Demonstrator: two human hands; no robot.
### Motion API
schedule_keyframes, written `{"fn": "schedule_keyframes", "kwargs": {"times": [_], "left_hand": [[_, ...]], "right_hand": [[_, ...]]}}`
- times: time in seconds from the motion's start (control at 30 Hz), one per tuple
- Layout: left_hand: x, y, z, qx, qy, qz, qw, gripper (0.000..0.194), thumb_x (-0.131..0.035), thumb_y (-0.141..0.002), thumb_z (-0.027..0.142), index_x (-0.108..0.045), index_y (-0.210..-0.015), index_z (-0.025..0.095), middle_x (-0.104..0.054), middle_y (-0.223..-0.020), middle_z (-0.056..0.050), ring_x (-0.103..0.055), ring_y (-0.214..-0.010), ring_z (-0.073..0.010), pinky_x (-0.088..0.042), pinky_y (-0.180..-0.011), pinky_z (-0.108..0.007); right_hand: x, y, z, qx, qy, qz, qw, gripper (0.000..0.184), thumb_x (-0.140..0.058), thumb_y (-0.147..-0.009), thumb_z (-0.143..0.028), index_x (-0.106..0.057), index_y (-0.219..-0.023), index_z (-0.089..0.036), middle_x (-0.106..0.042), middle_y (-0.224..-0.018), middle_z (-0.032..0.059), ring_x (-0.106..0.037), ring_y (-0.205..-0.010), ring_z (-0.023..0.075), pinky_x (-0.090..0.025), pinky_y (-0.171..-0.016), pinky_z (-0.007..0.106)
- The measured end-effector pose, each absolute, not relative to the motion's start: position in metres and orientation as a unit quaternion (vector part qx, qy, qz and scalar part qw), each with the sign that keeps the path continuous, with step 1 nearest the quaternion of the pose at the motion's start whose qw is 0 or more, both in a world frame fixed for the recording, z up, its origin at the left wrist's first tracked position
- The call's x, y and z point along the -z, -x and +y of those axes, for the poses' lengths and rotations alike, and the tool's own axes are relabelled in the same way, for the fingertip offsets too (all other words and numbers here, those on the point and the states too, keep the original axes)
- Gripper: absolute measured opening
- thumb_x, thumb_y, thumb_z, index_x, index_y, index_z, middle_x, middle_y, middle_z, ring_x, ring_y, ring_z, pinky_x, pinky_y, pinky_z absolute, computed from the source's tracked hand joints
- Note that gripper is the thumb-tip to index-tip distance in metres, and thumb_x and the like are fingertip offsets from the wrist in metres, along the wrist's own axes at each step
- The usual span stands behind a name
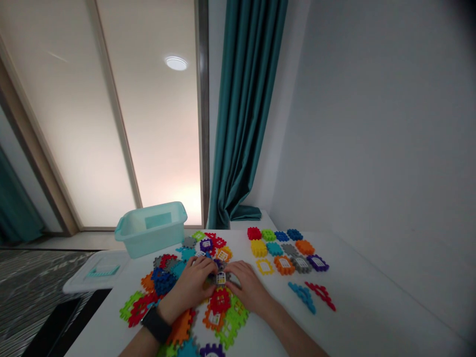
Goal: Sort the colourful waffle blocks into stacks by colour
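My left hand (189, 287) and my right hand (247, 288) meet over a heap of interlocking plastic waffle blocks. Between their fingertips is a small white-framed window piece (220, 278), joined to dark grey blocks, and both hands appear to grip it. Around my hands, the heap spreads in many colours, with a red block (220, 301) just below them. To the right lie tidy rows of separate blocks, including a purple window block (318, 263). Below these rows are a blue curved strip (303, 297) and a red curved strip (320, 296).
A pale turquoise plastic tub (150, 229) stands at the far edge of the white table (357, 307). Its matching lid (97, 270) lies to the left of the table. A black watch (156, 325) circles my left wrist. A teal curtain (245, 114) hangs behind.
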State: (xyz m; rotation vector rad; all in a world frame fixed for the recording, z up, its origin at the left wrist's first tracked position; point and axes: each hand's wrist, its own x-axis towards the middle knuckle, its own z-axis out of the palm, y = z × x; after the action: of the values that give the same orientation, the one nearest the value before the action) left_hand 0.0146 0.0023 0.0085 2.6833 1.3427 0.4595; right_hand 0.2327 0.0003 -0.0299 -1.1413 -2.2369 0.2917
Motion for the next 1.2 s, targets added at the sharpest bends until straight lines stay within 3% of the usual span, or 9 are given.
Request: {"fn": "schedule_keyframes", "kwargs": {"times": [0.37,0.7,0.87,1.0,1.2], "left_hand": [[-0.018,-0.009,-0.005,-0.314,-0.853,0.416,0.036,0.031,-0.065,-0.067,0.010,-0.052,-0.091,0.024,-0.066,-0.109,-0.004,-0.058,-0.108,-0.0273,-0.041,-0.100,-0.041],[-0.014,-0.012,-0.009,-0.409,-0.835,0.365,0.049,0.036,-0.062,-0.067,0.007,-0.051,-0.096,0.024,-0.064,-0.106,-0.006,-0.059,-0.107,-0.0273,-0.046,-0.097,-0.041],[-0.012,-0.015,-0.010,-0.459,-0.815,0.338,0.105,0.036,-0.059,-0.068,0.006,-0.051,-0.099,0.023,-0.061,-0.108,-0.007,-0.058,-0.106,-0.0259,-0.047,-0.093,-0.039],[-0.016,-0.016,-0.013,-0.471,-0.789,0.345,0.192,0.030,-0.063,-0.076,0.014,-0.052,-0.103,0.022,-0.060,-0.103,-0.005,-0.060,-0.098,-0.0232,-0.049,-0.089,-0.037],[-0.016,-0.016,-0.009,-0.471,-0.771,0.359,0.233,0.016,-0.063,-0.087,0.025,-0.059,-0.102,0.022,-0.062,-0.104,-0.006,-0.060,-0.100,-0.0242,-0.047,-0.091,-0.039]], "right_hand": [[0.016,-0.234,-0.011,-0.077,0.388,-0.832,0.389,0.040,-0.056,-0.086,-0.008,-0.059,-0.122,-0.026,-0.068,-0.123,0.0076,-0.060,-0.116,0.0264,-0.047,-0.103,0.046],[0.009,-0.232,-0.017,0.076,0.343,-0.837,0.419,0.023,-0.058,-0.091,-0.012,-0.062,-0.109,-0.026,-0.067,-0.120,0.0087,-0.062,-0.111,0.0257,-0.051,-0.097,0.047],[0.003,-0.231,-0.019,0.114,0.311,-0.838,0.434,0.017,-0.056,-0.095,-0.011,-0.063,-0.101,-0.025,-0.070,-0.112,0.0068,-0.064,-0.103,0.0235,-0.051,-0.095,0.046],[0.003,-0.230,-0.020,0.049,0.323,-0.809,0.489,0.016,-0.053,-0.097,-0.015,-0.065,-0.099,-0.025,-0.072,-0.099,0.0054,-0.065,-0.094,0.0224,-0.052,-0.091,0.044],[0.011,-0.225,-0.017,-0.203,0.437,-0.663,0.573,0.013,-0.061,-0.092,-0.033,-0.068,-0.089,-0.021,-0.071,-0.087,0.0050,-0.068,-0.086,0.0233,-0.054,-0.078,0.034]]}}
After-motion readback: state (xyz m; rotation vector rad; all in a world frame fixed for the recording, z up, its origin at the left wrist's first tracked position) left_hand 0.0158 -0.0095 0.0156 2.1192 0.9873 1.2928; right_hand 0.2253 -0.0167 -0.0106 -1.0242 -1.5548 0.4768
